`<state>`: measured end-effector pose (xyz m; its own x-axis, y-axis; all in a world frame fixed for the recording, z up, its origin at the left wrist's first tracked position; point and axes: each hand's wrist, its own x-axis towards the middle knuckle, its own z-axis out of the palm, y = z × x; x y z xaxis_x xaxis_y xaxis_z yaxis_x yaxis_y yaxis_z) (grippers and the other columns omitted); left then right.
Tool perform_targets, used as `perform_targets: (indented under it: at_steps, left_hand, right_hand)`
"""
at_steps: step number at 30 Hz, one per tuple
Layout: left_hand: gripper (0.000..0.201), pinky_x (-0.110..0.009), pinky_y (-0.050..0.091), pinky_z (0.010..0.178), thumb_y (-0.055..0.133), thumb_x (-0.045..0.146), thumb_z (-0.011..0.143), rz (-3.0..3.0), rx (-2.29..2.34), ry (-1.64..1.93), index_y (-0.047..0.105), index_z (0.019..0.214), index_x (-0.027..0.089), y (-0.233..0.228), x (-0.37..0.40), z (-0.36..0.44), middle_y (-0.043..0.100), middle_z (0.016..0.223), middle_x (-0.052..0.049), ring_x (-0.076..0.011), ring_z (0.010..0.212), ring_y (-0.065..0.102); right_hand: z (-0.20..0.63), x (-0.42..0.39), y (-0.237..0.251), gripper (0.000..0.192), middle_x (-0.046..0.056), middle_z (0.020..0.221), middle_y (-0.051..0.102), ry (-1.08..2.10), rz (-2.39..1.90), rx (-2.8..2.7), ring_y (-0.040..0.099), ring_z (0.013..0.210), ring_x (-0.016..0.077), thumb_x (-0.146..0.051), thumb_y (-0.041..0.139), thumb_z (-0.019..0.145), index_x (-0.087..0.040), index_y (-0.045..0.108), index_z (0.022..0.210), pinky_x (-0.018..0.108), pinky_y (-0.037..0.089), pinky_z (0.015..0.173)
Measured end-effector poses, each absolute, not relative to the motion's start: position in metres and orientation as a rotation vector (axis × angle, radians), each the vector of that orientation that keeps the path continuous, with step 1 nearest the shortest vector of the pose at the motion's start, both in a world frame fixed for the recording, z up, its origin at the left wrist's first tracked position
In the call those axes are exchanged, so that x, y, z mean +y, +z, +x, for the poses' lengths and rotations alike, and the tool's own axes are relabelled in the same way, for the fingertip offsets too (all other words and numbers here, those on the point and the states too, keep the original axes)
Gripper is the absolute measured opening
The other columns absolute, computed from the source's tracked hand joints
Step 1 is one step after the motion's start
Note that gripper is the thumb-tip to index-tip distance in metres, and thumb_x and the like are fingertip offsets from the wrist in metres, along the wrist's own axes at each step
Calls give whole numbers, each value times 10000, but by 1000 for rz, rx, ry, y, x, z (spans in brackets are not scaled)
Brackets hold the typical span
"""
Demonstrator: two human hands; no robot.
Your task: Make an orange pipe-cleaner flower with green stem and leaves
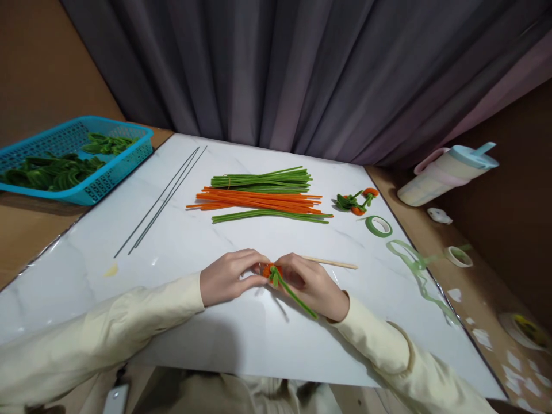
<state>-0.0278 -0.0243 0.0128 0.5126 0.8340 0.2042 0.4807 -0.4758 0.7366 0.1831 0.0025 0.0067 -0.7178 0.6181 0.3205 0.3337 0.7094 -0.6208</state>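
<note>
Head view. A small orange piece (267, 271) with a green stem (299, 299) is held low over the table (302, 351), between the two grips. Its left side is pinched between thumb and fingers by the left grip (233, 277); its right side is pinched by the right grip (313, 282), whose palm is crossed in front by the stem. One wooden stick (334, 263) is laid just beyond the right grip, near its knuckles.

Farther back, three groups of strands are laid side by side: a green bundle (263, 183), an orange bundle (259, 199) and a thinner green group (271, 215); individual strands cannot be counted. To the left, three dark wires (156, 201) and one yellow scrap (111, 269) are seen. To the right, one assembled sprig (346, 202) bearing two orange heads is placed near one green tape roll (378, 226) and a loose pale green strip (414, 261). The table is flanked by one blue basket (118, 172) containing two heaps of green pieces (56, 172), and by one lidded tumbler (444, 175).
</note>
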Motion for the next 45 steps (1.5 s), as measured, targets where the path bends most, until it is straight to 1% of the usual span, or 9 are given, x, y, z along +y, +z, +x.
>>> perform_targets:
  at_steps: [3, 7, 12, 19, 23, 29, 35, 39, 45]
  left_hand:
    - [177, -197, 449, 641, 518, 224, 854, 2184, 1023, 814, 581, 1000, 146, 17, -26, -28, 629, 813, -42, -111, 694, 570]
    - [139, -182, 444, 578, 543, 191, 839, 2198, 987, 966, 595, 955, 135, 20, -30, -27, 644, 774, -43, -97, 631, 567]
    - [107, -182, 470, 574, 586, 175, 803, 2086, 1032, 1025, 594, 905, 143, 22, -34, -25, 669, 786, -41, -93, 603, 585]
    - [258, -219, 517, 547, 659, 272, 731, 1332, 960, 808, 509, 905, 155, 27, -34, -18, 612, 802, -30, -138, 713, 617]
    - [269, -225, 512, 513, 649, 289, 745, 1096, 887, 771, 460, 885, 160, 28, -34, -15, 600, 728, -4, -130, 640, 620]
    - [255, -201, 475, 488, 616, 343, 781, 1032, 840, 790, 474, 878, 155, 32, -32, -16, 627, 696, -7, -87, 502, 586]
    - [446, -244, 502, 551, 610, 387, 783, 834, 780, 746, 430, 1138, 187, 32, -31, -14, 651, 799, -31, -107, 555, 611]
    - [365, -257, 503, 662, 627, 381, 770, 769, 722, 714, 573, 1035, 134, 27, -31, -11, 652, 870, -62, -122, 683, 620]
    - [291, -261, 500, 623, 654, 326, 748, 731, 781, 748, 634, 938, 107, 21, -28, -15, 655, 816, -77, -148, 693, 616]
  right_hand:
    - [185, 0, 12, 140, 42, 796, 607, 670, -638, -2386, 547, 640, 112, -231, 499, 874, -171, 514, 1000, 212, 447, 581]
    - [186, -3, 16, 193, 74, 907, 634, 631, -510, -2344, 596, 777, 131, -145, 455, 888, -170, 491, 1076, 225, 476, 663]
    - [187, -6, 22, 235, 107, 970, 632, 790, -485, -2287, 612, 845, 147, -159, 404, 898, -153, 501, 1112, 242, 505, 709]
    - [185, -7, 26, 207, 61, 876, 671, 1004, -632, -2139, 633, 725, 115, -153, 558, 825, -172, 575, 1031, 195, 518, 643]
    - [183, -7, 25, 207, 70, 864, 673, 985, -623, -2134, 634, 717, 119, -157, 580, 817, -160, 584, 1024, 203, 519, 641]
    - [182, -8, 22, 217, 52, 818, 662, 941, -653, -2101, 616, 646, 109, -169, 622, 794, -165, 584, 1008, 206, 510, 611]
    - [177, -15, 18, 209, 28, 759, 623, 588, -741, -2110, 542, 580, 99, -124, 571, 819, -174, 556, 1022, 207, 461, 550]
    - [175, -15, 14, 198, 21, 730, 601, 452, -724, -2162, 506, 554, 105, -164, 570, 827, -179, 522, 1019, 214, 433, 508]
    - [180, -8, 20, 235, 73, 882, 599, 685, -660, -2186, 532, 677, 130, -181, 515, 852, -179, 495, 1087, 240, 468, 550]
